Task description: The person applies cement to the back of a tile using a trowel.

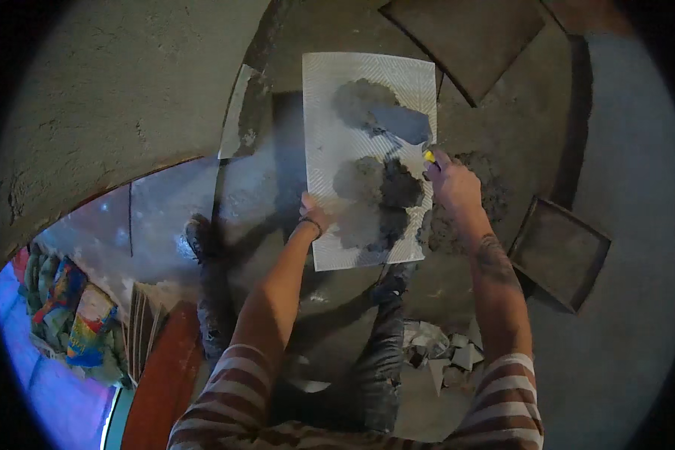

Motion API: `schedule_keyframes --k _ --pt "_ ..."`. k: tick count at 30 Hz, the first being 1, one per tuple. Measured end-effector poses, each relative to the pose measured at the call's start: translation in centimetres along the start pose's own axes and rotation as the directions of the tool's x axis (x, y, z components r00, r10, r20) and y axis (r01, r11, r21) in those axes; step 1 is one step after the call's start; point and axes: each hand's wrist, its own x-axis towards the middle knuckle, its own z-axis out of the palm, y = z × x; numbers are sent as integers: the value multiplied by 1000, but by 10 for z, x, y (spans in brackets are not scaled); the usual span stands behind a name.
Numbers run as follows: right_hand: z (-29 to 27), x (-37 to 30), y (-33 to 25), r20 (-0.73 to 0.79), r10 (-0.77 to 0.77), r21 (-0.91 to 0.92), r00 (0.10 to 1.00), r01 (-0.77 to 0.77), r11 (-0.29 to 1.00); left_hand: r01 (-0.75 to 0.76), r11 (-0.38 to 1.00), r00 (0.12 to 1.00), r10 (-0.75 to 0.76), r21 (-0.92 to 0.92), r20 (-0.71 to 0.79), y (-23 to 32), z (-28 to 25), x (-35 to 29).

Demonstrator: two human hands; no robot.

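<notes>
The brown and white striped sleeves (495, 401) are closest, at the bottom edge, with two bare arms reaching up from them. The right hand (454, 187) is closed tight around the yellow handle of a metal trowel (401, 124). The flat trowel blade lies on the big white ridged tile (367, 82), near its top right corner, just past the hand. The left hand (316, 216) holds the tile by its left edge, close to the bottom left corner, with fingers curled under it. Lumps of wet grey mortar (379, 199) sit on the middle and top of the tile, between the two hands. More grey mortar is heaped on the floor (465, 225) under the right hand, beside the tile's right edge. Further right a square dark tray (559, 251) lies on the floor. A dark square tile (469, 34) lies at the top. Broken white tile pieces (446, 356) lie near the person's dark trouser leg (379, 352). A stack of tiles (146, 326) stands at the lower left.
</notes>
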Motion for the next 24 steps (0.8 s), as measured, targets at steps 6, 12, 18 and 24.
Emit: schedule_keyframes --k 6,12,18,24 --pt "11 12 -31 30 125 243 992 -128 962 23 986 989 -46 -164 -140 -35 -8 -6" --pt "-16 26 3 94 209 189 973 -223 956 -60 910 983 -17 -410 -182 10 -26 -49" --pt "2 38 -6 80 89 421 993 -115 900 -93 923 971 0 -374 -239 9 -31 -59" --pt "-31 13 7 177 224 441 958 -281 852 -69 956 998 64 -285 -24 0 -29 -48"
